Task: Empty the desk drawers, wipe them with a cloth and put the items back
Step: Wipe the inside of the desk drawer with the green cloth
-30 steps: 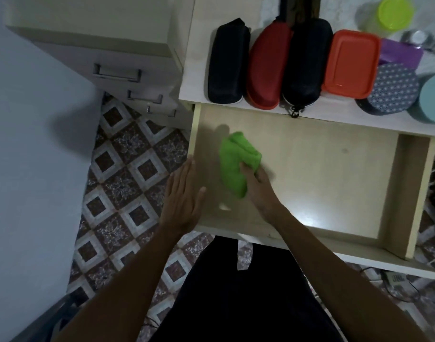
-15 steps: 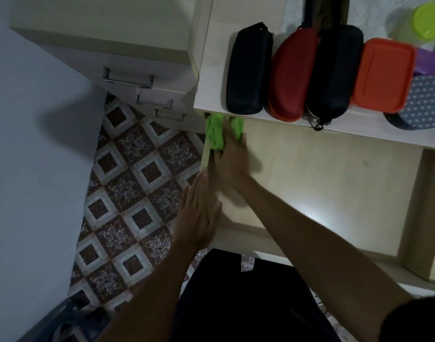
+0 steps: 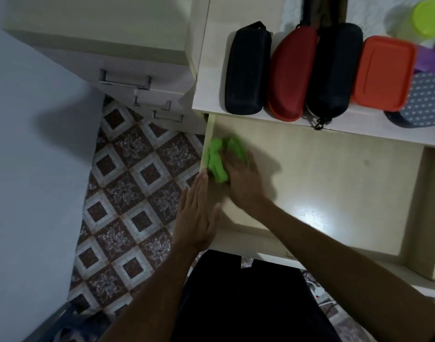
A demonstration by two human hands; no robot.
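Note:
The pale wooden drawer (image 3: 334,193) stands pulled out below the desk top, and its floor holds nothing but the cloth. My right hand (image 3: 246,183) presses a bright green cloth (image 3: 218,159) against the drawer's left inner wall, its fingers curled over the cloth. My left hand (image 3: 196,215) lies flat with straight fingers on the drawer's left front corner. On the desk top (image 3: 211,70) above lie a black case (image 3: 248,67), a red case (image 3: 290,75), another black case (image 3: 332,70) and an orange lidded box (image 3: 384,72).
A patterned round tin (image 3: 423,102), a purple item (image 3: 428,60) and a lime lid (image 3: 428,16) sit at the desk's right. A drawer cabinet with metal handles (image 3: 125,80) stands at the left, over patterned floor tiles (image 3: 137,193). A grey wall (image 3: 26,169) is at far left.
My right hand has drawn the cloth back toward me along the drawer's left wall from the far corner. The left hand has stayed on the drawer's corner.

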